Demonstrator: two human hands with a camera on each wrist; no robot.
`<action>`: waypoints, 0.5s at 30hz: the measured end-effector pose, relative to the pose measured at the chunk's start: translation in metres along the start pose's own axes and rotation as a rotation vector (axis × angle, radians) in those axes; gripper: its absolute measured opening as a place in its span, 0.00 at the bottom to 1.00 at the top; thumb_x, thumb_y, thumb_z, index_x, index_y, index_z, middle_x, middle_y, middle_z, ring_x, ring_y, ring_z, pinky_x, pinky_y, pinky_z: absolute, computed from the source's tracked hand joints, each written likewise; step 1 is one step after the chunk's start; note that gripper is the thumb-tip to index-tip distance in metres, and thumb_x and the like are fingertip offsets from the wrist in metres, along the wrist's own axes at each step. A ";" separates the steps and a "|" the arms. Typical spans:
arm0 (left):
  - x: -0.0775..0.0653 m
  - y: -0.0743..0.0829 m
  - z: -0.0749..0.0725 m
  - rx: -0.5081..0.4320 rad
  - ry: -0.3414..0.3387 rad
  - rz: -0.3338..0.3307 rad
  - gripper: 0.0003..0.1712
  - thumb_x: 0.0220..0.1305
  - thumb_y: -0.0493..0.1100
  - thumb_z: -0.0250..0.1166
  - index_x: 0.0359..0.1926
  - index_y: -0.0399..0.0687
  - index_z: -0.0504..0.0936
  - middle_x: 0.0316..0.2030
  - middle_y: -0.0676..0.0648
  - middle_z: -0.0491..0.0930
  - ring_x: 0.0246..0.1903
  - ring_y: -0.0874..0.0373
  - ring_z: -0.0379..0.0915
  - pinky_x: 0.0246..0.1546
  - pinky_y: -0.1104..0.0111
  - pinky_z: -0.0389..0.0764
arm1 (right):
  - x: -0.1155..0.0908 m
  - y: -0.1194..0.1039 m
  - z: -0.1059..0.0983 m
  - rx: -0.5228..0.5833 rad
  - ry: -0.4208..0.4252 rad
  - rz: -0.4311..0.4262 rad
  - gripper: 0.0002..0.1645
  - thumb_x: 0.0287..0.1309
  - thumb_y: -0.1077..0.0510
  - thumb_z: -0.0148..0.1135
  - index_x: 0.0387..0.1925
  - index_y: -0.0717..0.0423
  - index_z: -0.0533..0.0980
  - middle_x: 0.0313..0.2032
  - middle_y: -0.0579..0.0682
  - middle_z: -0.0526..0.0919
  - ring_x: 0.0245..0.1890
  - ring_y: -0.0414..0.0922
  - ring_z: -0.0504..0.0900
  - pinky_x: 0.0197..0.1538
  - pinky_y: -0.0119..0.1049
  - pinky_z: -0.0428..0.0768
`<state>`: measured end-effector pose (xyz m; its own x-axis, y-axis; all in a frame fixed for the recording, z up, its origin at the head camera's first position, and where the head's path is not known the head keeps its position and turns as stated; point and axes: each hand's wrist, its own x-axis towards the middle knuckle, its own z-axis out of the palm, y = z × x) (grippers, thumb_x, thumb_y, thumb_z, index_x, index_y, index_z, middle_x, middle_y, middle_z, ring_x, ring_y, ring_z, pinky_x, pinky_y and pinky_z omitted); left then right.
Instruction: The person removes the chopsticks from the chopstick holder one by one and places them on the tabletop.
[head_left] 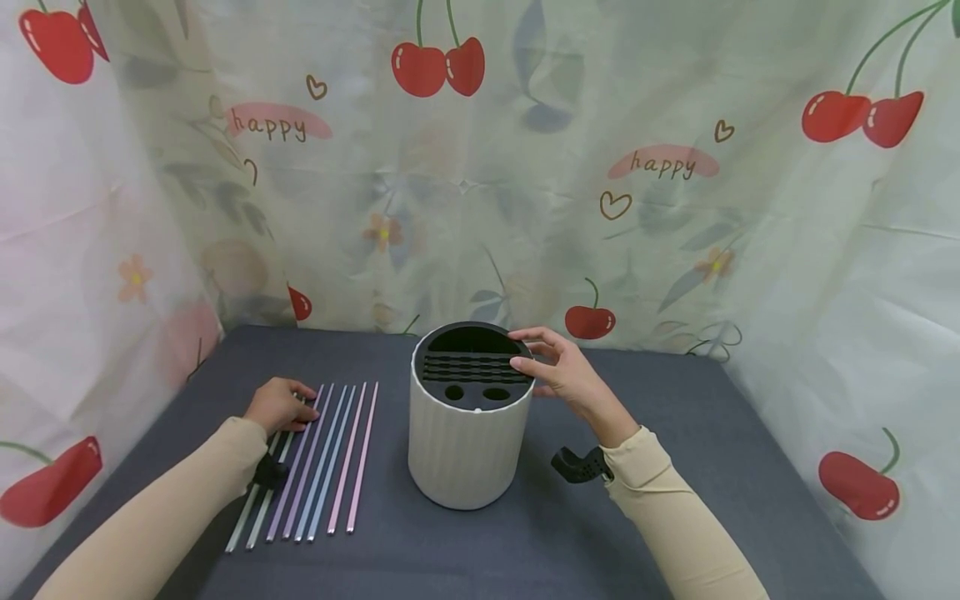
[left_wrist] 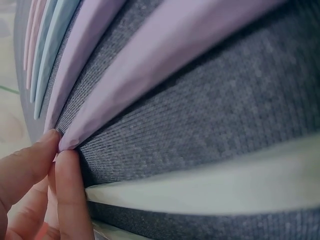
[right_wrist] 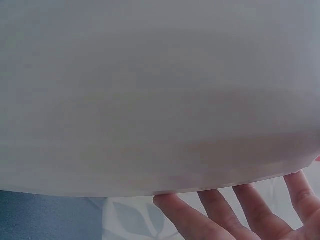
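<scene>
Between its thumb and forefinger, my left hand [head_left: 281, 405] pinches the thin end of a purple chopstick [left_wrist: 135, 65]. A second purple chopstick [left_wrist: 82, 45] lies right alongside, its tip close to the thumb. Pale green chopsticks [head_left: 251, 500] lie partly hidden under the left wrist. To the right stands a white ribbed utensil holder [head_left: 467, 458] with a black slotted top [head_left: 476, 367]. My right hand [head_left: 566, 379] rests at the holder's right rim, thumb over the black top. In the right wrist view, its spread fingertips [right_wrist: 165, 199] touch the edge of the white wall.
Blue chopsticks [head_left: 324, 475] and pink chopsticks [head_left: 360, 467] lie parallel, left of the holder on the dark grey cloth [head_left: 675, 500]. A cherry-print curtain [head_left: 525, 208] encloses the back and sides. Each wrist carries a black camera mount [head_left: 577, 464].
</scene>
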<state>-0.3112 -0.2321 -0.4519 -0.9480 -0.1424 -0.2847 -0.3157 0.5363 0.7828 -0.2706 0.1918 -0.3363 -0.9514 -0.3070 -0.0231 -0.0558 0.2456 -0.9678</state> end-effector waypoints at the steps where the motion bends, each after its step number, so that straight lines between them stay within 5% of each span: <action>1: 0.000 -0.001 0.000 -0.001 -0.002 0.004 0.23 0.55 0.27 0.68 0.53 0.28 0.76 0.50 0.28 0.72 0.26 0.57 0.80 0.27 0.66 0.85 | 0.000 0.000 0.000 0.002 -0.001 -0.001 0.29 0.61 0.51 0.65 0.63 0.47 0.70 0.66 0.56 0.66 0.62 0.55 0.72 0.55 0.56 0.79; 15: -0.002 -0.002 -0.005 -0.032 -0.006 0.013 0.23 0.56 0.30 0.68 0.53 0.27 0.76 0.41 0.32 0.78 0.24 0.58 0.80 0.27 0.65 0.85 | 0.004 -0.001 0.000 -0.005 -0.011 -0.007 0.29 0.61 0.51 0.65 0.63 0.47 0.70 0.67 0.56 0.65 0.65 0.56 0.68 0.55 0.57 0.79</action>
<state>-0.3088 -0.2367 -0.4502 -0.9518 -0.1302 -0.2778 -0.3045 0.5114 0.8036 -0.2741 0.1906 -0.3357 -0.9477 -0.3185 -0.0192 -0.0637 0.2478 -0.9667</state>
